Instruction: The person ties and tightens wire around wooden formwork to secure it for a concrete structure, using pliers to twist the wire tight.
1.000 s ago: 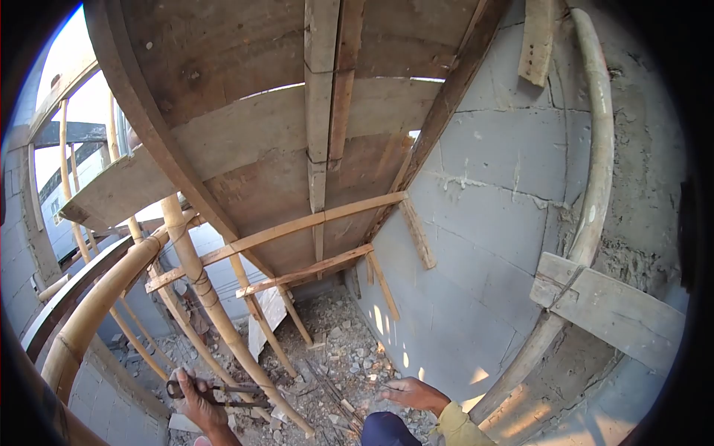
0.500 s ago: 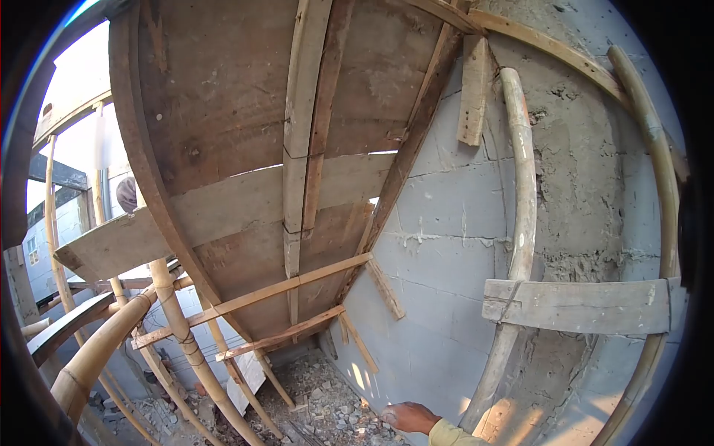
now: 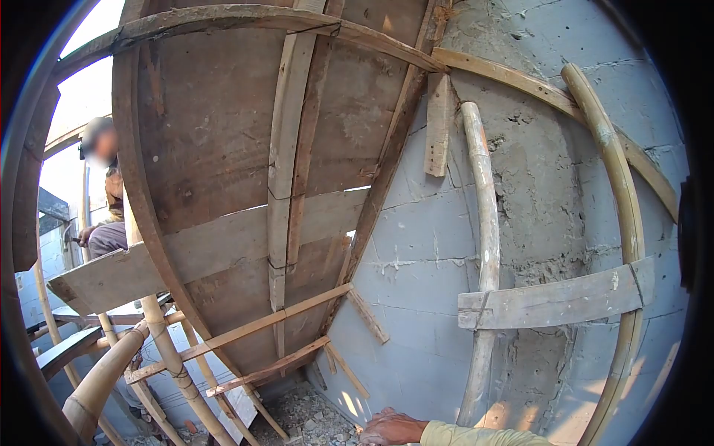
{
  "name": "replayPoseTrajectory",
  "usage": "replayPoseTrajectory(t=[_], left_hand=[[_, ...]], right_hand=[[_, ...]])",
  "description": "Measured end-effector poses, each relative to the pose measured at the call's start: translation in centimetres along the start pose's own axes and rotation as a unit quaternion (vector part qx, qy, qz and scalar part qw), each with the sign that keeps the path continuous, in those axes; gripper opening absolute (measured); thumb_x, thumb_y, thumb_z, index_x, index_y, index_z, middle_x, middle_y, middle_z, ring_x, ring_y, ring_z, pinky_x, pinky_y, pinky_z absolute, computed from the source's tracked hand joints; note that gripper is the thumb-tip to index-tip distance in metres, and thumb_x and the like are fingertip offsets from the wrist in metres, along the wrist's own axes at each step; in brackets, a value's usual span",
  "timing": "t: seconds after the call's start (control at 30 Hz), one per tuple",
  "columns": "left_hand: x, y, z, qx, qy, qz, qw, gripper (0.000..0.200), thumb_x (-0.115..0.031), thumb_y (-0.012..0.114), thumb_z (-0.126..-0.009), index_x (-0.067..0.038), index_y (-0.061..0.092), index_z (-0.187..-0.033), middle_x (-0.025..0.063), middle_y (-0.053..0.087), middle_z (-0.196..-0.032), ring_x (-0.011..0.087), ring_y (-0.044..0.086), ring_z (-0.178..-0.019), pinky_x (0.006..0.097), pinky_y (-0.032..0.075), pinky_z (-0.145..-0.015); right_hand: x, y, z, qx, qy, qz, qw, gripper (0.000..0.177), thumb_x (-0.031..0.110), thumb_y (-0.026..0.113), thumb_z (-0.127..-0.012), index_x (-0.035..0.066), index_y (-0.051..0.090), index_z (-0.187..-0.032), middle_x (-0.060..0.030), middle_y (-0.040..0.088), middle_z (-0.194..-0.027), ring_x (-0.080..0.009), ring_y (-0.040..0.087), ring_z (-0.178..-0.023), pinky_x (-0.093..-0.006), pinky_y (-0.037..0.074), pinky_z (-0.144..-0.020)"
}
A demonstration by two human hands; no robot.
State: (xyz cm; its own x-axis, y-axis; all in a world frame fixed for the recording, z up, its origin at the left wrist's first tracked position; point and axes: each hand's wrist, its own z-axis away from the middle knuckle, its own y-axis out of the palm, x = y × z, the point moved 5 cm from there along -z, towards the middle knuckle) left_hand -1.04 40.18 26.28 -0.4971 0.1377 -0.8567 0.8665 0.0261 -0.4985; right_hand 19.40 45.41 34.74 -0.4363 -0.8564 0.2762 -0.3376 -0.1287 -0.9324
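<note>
My right hand point(image 3: 390, 429) is at the bottom edge, reaching in from the right in a pale yellow-green sleeve point(image 3: 476, 435). Its back and knuckles show, with the fingers curled downward. Whatever they hold, if anything, is hidden below the frame. Near the hand are the grey block wall point(image 3: 401, 342) and rubble point(image 3: 316, 418) on the ground. A bamboo pole point(image 3: 476, 375) rises to the right of it. My left hand is out of view.
Overhead slants a wooden formwork panel point(image 3: 216, 141) with timber battens. Bamboo props point(image 3: 175, 357) stand at lower left. A plank point(image 3: 554, 301) is tied across two bamboo poles at right. Beyond a board point(image 3: 111, 279) at left, another person point(image 3: 111, 201) sits.
The view has shifted, bringing an upper crossbeam and more of the other person into sight. My right hand is lower and slightly left, with more of its sleeve showing.
</note>
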Motion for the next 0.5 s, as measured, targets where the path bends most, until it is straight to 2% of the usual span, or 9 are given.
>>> replayPoseTrajectory(t=[0.1, 0.2, 0.3, 0.33, 0.37, 0.4, 0.5], left_hand=[[-1.3, -1.2, -1.1, -0.035, -0.024, -0.01, 0.999, 0.061, -0.04, 0.055, -0.095, -0.006, 0.039, -0.143, 0.0181, 0.043, -0.143, 0.0352, 0.041, -0.131, 0.0415, 0.037, -0.108], [-3.3, -2.8, -2.7, -0.079, -0.067, -0.023, 0.994, 0.069, -0.046, 0.057, -0.093, -0.008, 0.035, -0.147, 0.018, 0.04, -0.147, 0.0374, 0.038, -0.135, 0.0423, 0.035, -0.111], [-5.5, -4.4, -3.9, -0.12, -0.148, -0.051, 0.98, 0.077, -0.052, 0.059, -0.091, -0.011, 0.031, -0.151, 0.0178, 0.037, -0.151, 0.0396, 0.034, -0.139, 0.0431, 0.033, -0.113], [-6.8, -4.9, -4.2, -0.126, -0.181, -0.066, 0.973, 0.08, -0.054, 0.06, -0.091, -0.012, 0.03, -0.152, 0.0178, 0.036, -0.153, 0.0403, 0.033, -0.14, 0.0434, 0.032, -0.114], [-7.9, -4.8, -5.4, -0.134, -0.066, 0.1, 0.984, 0.047, -0.04, 0.062, -0.093, -0.008, 0.044, -0.123, 0.0089, 0.047, -0.114, 0.0243, 0.04, -0.097, 0.0348, 0.039, -0.081], [-8.9, -4.6, -6.6, -0.103, 0.043, 0.271, 0.956, 0.022, -0.025, 0.065, -0.095, -0.004, 0.058, -0.093, 0.0001, 0.057, -0.075, 0.0082, 0.048, -0.054, 0.0261, 0.045, -0.049], [-14.6, -5.3, -8.0, -0.058, 0.081, 0.357, 0.929, 0.021, -0.022, 0.065, -0.095, -0.003, 0.059, -0.094, 0.0004, 0.056, -0.072, 0.0081, 0.047, -0.054, 0.0263, 0.043, -0.049]], right_hand=[[-0.5, -0.6, -0.7, -0.135, 0.002, 0.106, 0.985, 0.031, 0.038, 0.055, -0.095, 0.017, 0.067, -0.113, -0.009, 0.065, -0.108, -0.0285, 0.055, -0.113, -0.0508, 0.031, -0.105], [2.8, -3.8, -0.4, -0.398, 0.032, 0.171, 0.901, 0.029, 0.035, 0.057, -0.094, 0.015, 0.067, -0.112, -0.0102, 0.064, -0.108, -0.029, 0.055, -0.114, -0.0465, 0.032, -0.106], [3.1, -5.2, -1.5, -0.393, 0.144, -0.022, 0.908, 0.032, 0.032, 0.056, -0.097, 0.009, 0.065, -0.117, -0.0124, 0.065, -0.113, -0.0274, 0.057, -0.114, -0.041, 0.036, -0.106], [3.1, -5.6, -2.3, -0.4, 0.134, -0.127, 0.898, 0.035, 0.033, 0.055, -0.097, 0.007, 0.064, -0.119, -0.0131, 0.065, -0.112, -0.0262, 0.059, -0.111, -0.0389, 0.039, -0.103], [2.8, -5.9, -3.4, -0.402, 0.121, -0.232, 0.877, 0.037, 0.035, 0.055, -0.098, 0.006, 0.063, -0.12, -0.0137, 0.065, -0.111, -0.0251, 0.061, -0.108, -0.0369, 0.042, -0.101], [2.7, -6.4, -4.5, -0.401, 0.107, -0.334, 0.846, 0.04, 0.036, 0.055, -0.099, 0.004, 0.063, -0.121, -0.0143, 0.066, -0.111, -0.0239, 0.062, -0.105, -0.0349, 0.044, -0.099], [3.9, -10.3, -6.6, -0.427, 0.042, -0.371, 0.824, 0.039, 0.031, 0.055, -0.1, 0.002, 0.059, -0.126, -0.0131, 0.067, -0.11, -0.0175, 0.064, -0.1, -0.0306, 0.05, -0.085]])
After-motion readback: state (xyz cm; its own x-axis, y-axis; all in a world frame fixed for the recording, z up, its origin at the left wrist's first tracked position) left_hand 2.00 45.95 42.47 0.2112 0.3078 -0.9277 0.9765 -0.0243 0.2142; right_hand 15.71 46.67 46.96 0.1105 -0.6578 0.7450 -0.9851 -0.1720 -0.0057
